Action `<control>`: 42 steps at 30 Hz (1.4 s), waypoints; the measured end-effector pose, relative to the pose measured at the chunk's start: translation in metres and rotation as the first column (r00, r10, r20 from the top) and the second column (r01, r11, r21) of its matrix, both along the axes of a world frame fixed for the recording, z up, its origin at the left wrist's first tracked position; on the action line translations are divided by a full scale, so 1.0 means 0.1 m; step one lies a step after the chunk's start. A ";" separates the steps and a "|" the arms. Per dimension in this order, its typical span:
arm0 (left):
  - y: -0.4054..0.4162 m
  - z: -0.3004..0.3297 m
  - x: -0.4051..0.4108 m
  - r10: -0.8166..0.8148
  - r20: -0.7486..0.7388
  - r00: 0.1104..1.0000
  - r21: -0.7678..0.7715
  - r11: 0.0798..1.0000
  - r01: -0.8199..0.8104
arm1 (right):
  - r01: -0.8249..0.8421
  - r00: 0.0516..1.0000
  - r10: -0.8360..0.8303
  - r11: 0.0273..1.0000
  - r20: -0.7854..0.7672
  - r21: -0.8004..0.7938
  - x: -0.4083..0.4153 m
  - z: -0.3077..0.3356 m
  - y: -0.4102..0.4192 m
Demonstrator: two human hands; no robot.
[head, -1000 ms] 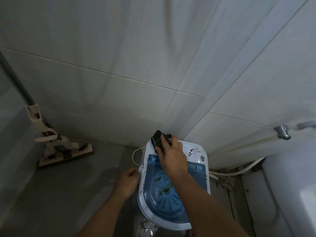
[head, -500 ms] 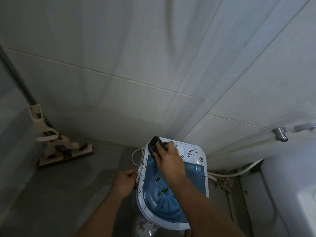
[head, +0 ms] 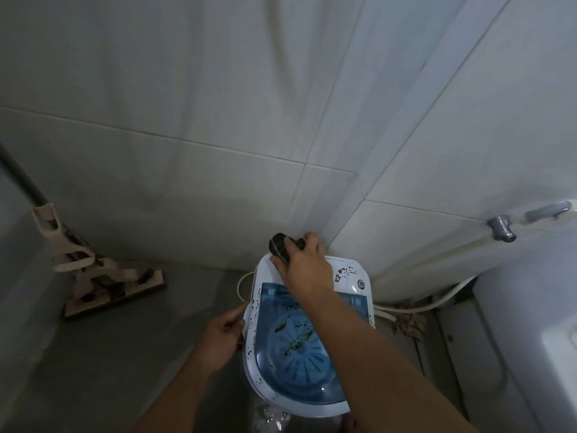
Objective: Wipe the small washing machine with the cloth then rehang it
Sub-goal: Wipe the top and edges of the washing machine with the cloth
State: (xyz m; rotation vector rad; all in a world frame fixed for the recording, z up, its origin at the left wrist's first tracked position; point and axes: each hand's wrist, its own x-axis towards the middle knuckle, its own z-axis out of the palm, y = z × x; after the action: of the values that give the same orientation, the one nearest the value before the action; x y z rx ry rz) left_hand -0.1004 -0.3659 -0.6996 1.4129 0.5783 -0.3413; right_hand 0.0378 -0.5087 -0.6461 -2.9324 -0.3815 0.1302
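Note:
The small white washing machine [head: 352,281] stands in the tiled corner, its blue see-through lid [head: 296,367] shut and its white rim speckled with dark spots. My right hand [head: 307,268] presses a dark bunched cloth [head: 281,245] onto the machine's far left top corner, near the wall. My left hand [head: 223,337] grips the machine's left rim and steadies it. Debris shows through the lid inside the tub.
A flat mop [head: 115,290] with a beige bracket leans at the left on the grey floor. A metal tap [head: 501,228] and a white hose [head: 437,304] run along the right wall. A white fixture [head: 537,339] stands at the right.
My right hand slid the cloth along the machine's back edge, first toward the left, then up to the far corner by the wall. My left hand stayed on the rim.

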 end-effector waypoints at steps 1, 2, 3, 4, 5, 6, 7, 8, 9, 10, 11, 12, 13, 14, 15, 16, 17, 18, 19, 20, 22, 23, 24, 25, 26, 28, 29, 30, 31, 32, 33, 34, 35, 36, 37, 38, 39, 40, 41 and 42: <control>0.00 0.00 0.00 0.001 -0.004 1.000 -0.005 1.000 -0.001 | -0.002 1.000 0.002 1.000 0.015 -0.026 0.00 -0.01 0.00; 0.00 -0.01 0.00 0.005 -0.009 1.000 -0.011 1.000 -0.005 | -0.010 1.000 0.012 0.999 0.027 -0.048 0.00 -0.01 -0.01; 0.00 0.00 0.00 0.012 -0.011 1.000 -0.014 1.000 -0.012 | -0.022 0.999 0.024 0.998 0.034 -0.059 0.00 -0.03 -0.01; 0.00 -0.01 -0.01 0.017 -0.013 1.000 -0.016 1.000 -0.017 | -0.028 0.999 0.030 0.998 0.043 -0.055 -0.01 -0.04 -0.02; 0.00 0.00 -0.01 0.019 -0.012 1.000 -0.020 1.000 -0.019 | -0.030 0.998 0.032 0.999 0.054 -0.042 -0.03 -0.07 -0.02; 0.00 0.00 -0.01 0.017 -0.013 1.000 -0.018 1.000 -0.017 | -0.034 0.997 0.035 0.999 0.067 -0.025 -0.06 -0.10 -0.03; 0.00 0.01 -0.01 0.015 -0.012 1.000 -0.015 1.000 -0.015 | -0.041 0.996 0.041 0.999 0.083 -0.007 -0.10 -0.12 -0.05; 0.00 0.00 -0.01 0.013 -0.013 1.000 -0.018 1.000 -0.013 | -0.051 0.994 0.050 0.999 0.095 0.006 -0.14 -0.15 -0.07; 0.01 0.00 0.00 0.013 -0.017 1.000 -0.018 1.000 -0.013 | -0.066 0.992 0.064 0.998 0.104 0.008 -0.19 -0.17 -0.09; 0.01 -0.02 0.00 0.011 -0.023 1.000 -0.021 1.000 -0.011 | -0.090 0.991 0.089 0.996 0.100 0.005 -0.24 -0.20 -0.11; 0.01 -0.01 0.00 0.013 -0.027 1.000 -0.026 1.000 -0.014 | -0.122 0.990 0.121 0.992 0.079 0.011 -0.28 -0.20 -0.13; 0.01 -0.03 0.00 0.014 -0.032 0.999 -0.031 0.999 -0.015 | -0.151 0.988 0.149 0.988 0.049 0.037 -0.31 -0.18 -0.14; 0.01 -0.02 0.00 0.018 -0.032 0.999 -0.040 0.999 -0.019 | -0.164 0.986 0.163 0.983 0.017 0.085 -0.31 -0.14 -0.16; 0.01 -0.03 0.00 0.022 -0.039 0.999 -0.048 0.999 -0.024 | -0.148 0.989 0.150 0.978 -0.002 0.146 -0.28 -0.09 -0.17; 0.01 -0.03 0.01 0.032 -0.041 0.999 -0.058 0.998 -0.034 | -0.112 0.993 0.115 0.974 -0.003 0.197 -0.22 -0.04 -0.18; 0.01 -0.03 0.01 0.039 -0.043 0.998 -0.062 0.997 -0.042 | -0.069 0.998 0.069 0.973 0.011 0.220 -0.16 0.00 -0.19; 0.00 -0.03 0.01 0.043 -0.043 0.998 -0.065 0.997 -0.046 | -0.028 0.999 0.023 0.977 0.026 0.210 -0.10 0.03 -0.19; 0.00 -0.03 0.01 0.042 -0.045 0.998 -0.063 0.997 -0.044 | 0.004 1.000 -0.009 0.985 0.030 0.173 -0.06 0.04 -0.19; 0.00 -0.03 0.01 0.038 -0.050 0.998 -0.061 0.997 -0.041 | 0.022 1.000 -0.025 0.992 0.018 0.122 -0.04 0.04 -0.17; 0.01 -0.03 0.01 0.034 -0.055 0.998 -0.059 0.998 -0.038 | 0.030 1.000 -0.031 0.996 0.002 0.081 -0.06 0.03 -0.14; 0.01 -0.01 0.00 0.032 -0.059 0.998 -0.052 0.998 -0.035 | 0.040 0.999 -0.039 0.998 -0.020 0.056 -0.15 0.00 -0.07; 0.01 0.00 0.00 0.031 -0.055 0.998 -0.052 0.998 -0.034 | 0.041 0.999 -0.039 0.997 -0.024 0.059 -0.20 -0.02 -0.05; 0.01 0.00 0.01 0.031 -0.054 0.998 -0.050 0.998 -0.033 | 0.032 0.999 -0.030 0.998 -0.027 0.061 -0.26 -0.04 -0.03; 0.01 0.00 0.00 0.032 -0.055 0.998 -0.045 0.998 -0.034 | 0.012 1.000 -0.011 0.998 -0.023 0.060 -0.31 -0.06 -0.03; 0.01 0.01 0.00 0.032 -0.057 0.998 -0.042 0.999 -0.034 | -0.019 1.000 0.020 0.998 -0.018 0.061 -0.37 -0.08 -0.04; 0.00 0.00 0.01 0.037 -0.059 0.998 -0.044 0.998 -0.039 | -0.092 0.994 0.097 0.989 -0.044 0.112 -0.49 -0.11 -0.07; 0.00 -0.01 0.01 0.038 -0.058 0.998 -0.049 0.998 -0.041 | -0.114 0.989 0.128 0.980 -0.078 0.162 -0.54 -0.09 -0.08; -0.01 -0.01 0.01 0.037 -0.061 0.997 -0.049 0.998 -0.040 | -0.119 0.984 0.143 0.971 -0.106 0.208 -0.55 -0.06 -0.09; -0.01 0.00 0.01 0.039 -0.063 0.997 -0.050 0.998 -0.042 | -0.108 0.984 0.138 0.964 -0.111 0.243 -0.53 -0.02 -0.10; -0.02 0.00 0.01 0.046 -0.064 0.997 -0.051 0.998 -0.049 | -0.075 0.990 0.103 0.960 -0.092 0.270 -0.46 0.02 -0.11; -0.02 0.00 0.01 0.053 -0.063 0.997 -0.055 0.997 -0.056 | -0.028 0.997 0.046 0.958 -0.055 0.286 -0.36 0.05 -0.12; -0.02 0.01 0.02 0.055 -0.062 0.997 -0.059 0.997 -0.058 | 0.022 1.000 -0.019 0.958 -0.014 0.286 -0.26 0.08 -0.14; -0.02 0.02 0.02 0.057 -0.064 0.996 -0.062 0.996 -0.061 | 0.065 0.997 -0.073 0.960 0.018 0.271 -0.16 0.11 -0.16; -0.02 0.02 0.02 0.054 -0.065 0.996 -0.059 0.997 -0.058 | 0.093 0.994 -0.102 0.968 0.027 0.234 -0.09 0.11 -0.16; -0.02 0.03 0.02 0.050 -0.069 0.996 -0.054 0.997 -0.054 | 0.102 0.994 -0.107 0.979 0.017 0.174 -0.06 0.09 -0.15; -0.02 0.04 0.01 0.043 -0.072 0.997 -0.046 0.998 -0.046 | 0.097 0.995 -0.098 0.988 0.001 0.117 -0.07 0.06 -0.13; -0.03 0.05 0.01 0.040 -0.069 0.997 -0.040 0.998 -0.043 | 0.089 0.996 -0.089 0.992 -0.009 0.084 -0.11 0.02 -0.11; -0.02 0.05 0.01 0.039 -0.065 0.997 -0.031 0.999 -0.041 | 0.088 0.996 -0.087 0.993 -0.008 0.081 -0.16 -0.02 -0.09; -0.02 0.05 0.01 0.037 -0.061 0.997 -0.024 0.999 -0.038 | 0.095 0.995 -0.095 0.991 -0.007 0.094 -0.22 -0.06 -0.08; -0.02 0.05 0.01 0.036 -0.058 0.998 -0.023 0.999 -0.038 | 0.099 0.995 -0.099 0.988 -0.003 0.116 -0.28 -0.09 -0.08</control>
State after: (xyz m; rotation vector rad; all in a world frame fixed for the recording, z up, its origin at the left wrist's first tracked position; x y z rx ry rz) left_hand -0.0995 -0.3683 -0.6944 1.3708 0.6448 -0.3593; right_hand 0.0099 -0.5171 -0.6548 -2.8303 -0.2352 0.0872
